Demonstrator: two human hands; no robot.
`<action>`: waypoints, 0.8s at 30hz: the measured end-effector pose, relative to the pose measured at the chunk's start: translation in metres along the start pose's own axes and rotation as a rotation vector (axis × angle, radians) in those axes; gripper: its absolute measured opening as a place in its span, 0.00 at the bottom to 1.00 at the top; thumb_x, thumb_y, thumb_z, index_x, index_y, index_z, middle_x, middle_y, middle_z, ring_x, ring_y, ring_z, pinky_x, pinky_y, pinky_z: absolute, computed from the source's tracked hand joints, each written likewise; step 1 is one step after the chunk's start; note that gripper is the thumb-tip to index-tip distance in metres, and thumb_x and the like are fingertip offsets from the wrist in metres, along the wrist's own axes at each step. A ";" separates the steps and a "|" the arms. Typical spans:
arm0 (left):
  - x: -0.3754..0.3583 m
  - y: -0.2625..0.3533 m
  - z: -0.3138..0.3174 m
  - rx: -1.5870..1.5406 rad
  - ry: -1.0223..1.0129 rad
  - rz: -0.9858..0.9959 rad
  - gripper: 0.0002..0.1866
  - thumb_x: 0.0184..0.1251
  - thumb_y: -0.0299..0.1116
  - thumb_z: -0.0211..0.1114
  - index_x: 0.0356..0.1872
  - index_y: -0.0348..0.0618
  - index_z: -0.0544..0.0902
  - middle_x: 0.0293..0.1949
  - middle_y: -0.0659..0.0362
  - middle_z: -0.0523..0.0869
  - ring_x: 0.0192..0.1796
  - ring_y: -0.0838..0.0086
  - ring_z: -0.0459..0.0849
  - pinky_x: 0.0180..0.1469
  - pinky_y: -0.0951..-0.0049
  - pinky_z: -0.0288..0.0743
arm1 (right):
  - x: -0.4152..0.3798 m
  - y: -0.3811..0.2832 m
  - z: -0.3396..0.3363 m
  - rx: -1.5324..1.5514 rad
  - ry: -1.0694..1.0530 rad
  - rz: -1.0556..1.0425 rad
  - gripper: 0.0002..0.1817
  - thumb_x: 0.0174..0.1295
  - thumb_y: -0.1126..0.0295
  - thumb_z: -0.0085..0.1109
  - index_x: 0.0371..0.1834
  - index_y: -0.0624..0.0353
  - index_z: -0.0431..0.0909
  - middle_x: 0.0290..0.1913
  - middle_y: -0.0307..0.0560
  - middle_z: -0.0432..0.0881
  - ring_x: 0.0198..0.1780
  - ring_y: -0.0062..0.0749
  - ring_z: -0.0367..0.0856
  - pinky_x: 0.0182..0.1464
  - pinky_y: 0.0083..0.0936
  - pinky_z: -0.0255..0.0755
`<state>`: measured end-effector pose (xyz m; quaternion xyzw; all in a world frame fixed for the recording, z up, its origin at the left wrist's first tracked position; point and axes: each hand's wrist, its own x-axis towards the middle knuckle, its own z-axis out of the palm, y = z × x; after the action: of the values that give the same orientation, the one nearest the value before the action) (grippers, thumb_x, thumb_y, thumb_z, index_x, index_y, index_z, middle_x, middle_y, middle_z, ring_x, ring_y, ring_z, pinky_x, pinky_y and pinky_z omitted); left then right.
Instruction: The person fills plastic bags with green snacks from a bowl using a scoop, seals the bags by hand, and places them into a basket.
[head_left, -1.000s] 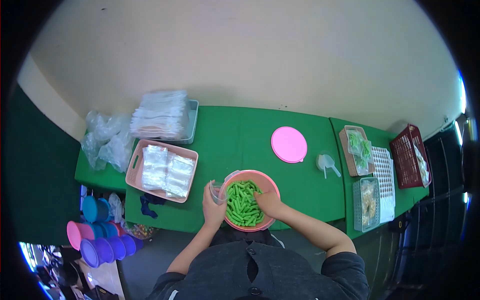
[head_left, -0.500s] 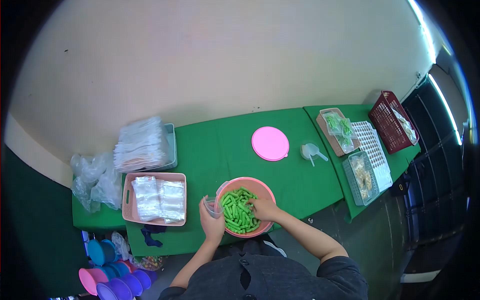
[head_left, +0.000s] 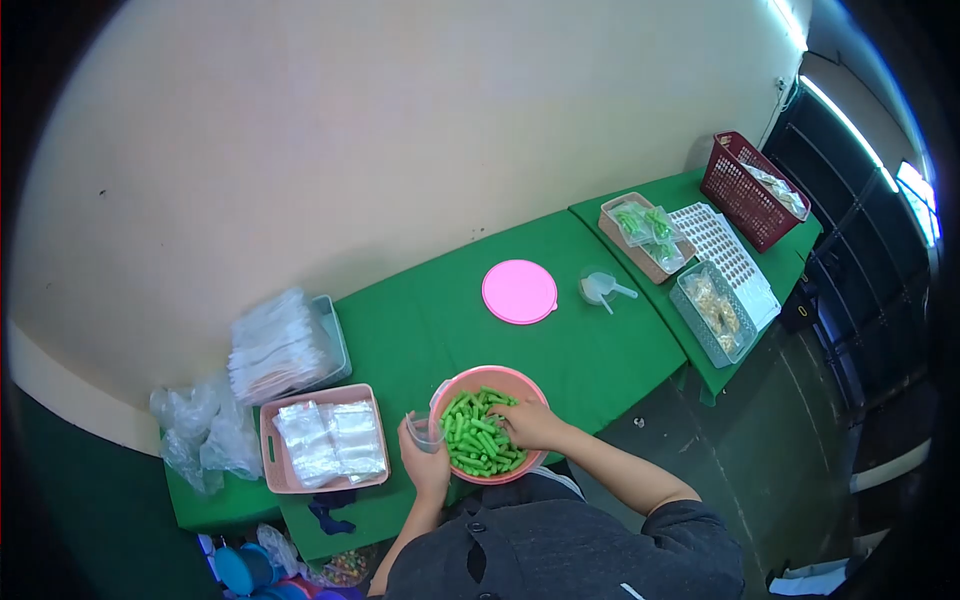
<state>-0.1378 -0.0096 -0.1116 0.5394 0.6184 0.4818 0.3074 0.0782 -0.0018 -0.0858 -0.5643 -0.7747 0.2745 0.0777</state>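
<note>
A pink bowl full of short green sticks stands at the table's front edge, right before my body. My left hand is wrapped round a clear plastic cup beside the bowl's left rim. The cup is tilted, and whether anything lies in it is hard to see. My right hand reaches over the bowl's right side, its fingers bent closed on some green sticks. Its fingertips are partly hidden among them.
Behind the bowl lies a pink round lid, with a clear scoop to its right. A pink basket of clear bags stands left. On the right table are a basket of green packets, a grey basket and a maroon basket.
The camera view has turned, so the tables slant more and the right-hand baskets appear further left. Both hands stay at the bowl, the left still holding the cup and the right among the sticks.
</note>
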 end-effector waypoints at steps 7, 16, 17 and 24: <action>0.010 0.012 -0.014 0.046 -0.002 0.133 0.30 0.53 0.30 0.72 0.58 0.38 0.72 0.46 0.49 0.78 0.48 0.60 0.80 0.51 0.64 0.74 | 0.008 0.000 -0.025 0.135 0.186 -0.070 0.18 0.61 0.71 0.53 0.55 0.52 0.76 0.34 0.55 0.84 0.40 0.51 0.83 0.49 0.47 0.69; 0.038 0.040 -0.023 0.361 -0.301 0.440 0.35 0.47 0.35 0.73 0.60 0.42 0.71 0.51 0.50 0.77 0.57 0.54 0.74 0.64 0.51 0.62 | -0.004 0.023 -0.068 0.422 0.082 0.007 0.19 0.64 0.74 0.51 0.58 0.58 0.76 0.35 0.52 0.85 0.35 0.40 0.84 0.40 0.34 0.76; 0.040 0.043 -0.021 0.405 -0.336 0.462 0.36 0.46 0.36 0.73 0.60 0.43 0.71 0.53 0.51 0.77 0.59 0.55 0.73 0.67 0.48 0.58 | -0.006 0.027 -0.070 0.456 0.082 0.000 0.19 0.63 0.74 0.50 0.58 0.59 0.76 0.36 0.51 0.85 0.35 0.39 0.84 0.40 0.33 0.76; 0.035 0.046 -0.011 0.463 -0.354 0.494 0.38 0.43 0.30 0.71 0.62 0.46 0.69 0.53 0.52 0.75 0.60 0.56 0.72 0.69 0.44 0.54 | -0.025 0.040 -0.075 0.559 0.016 0.063 0.20 0.62 0.75 0.48 0.57 0.61 0.77 0.39 0.49 0.85 0.40 0.35 0.84 0.46 0.30 0.76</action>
<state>-0.1389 0.0193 -0.0598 0.8023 0.4996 0.2882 0.1539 0.1528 0.0094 -0.0391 -0.5468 -0.6503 0.4755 0.2280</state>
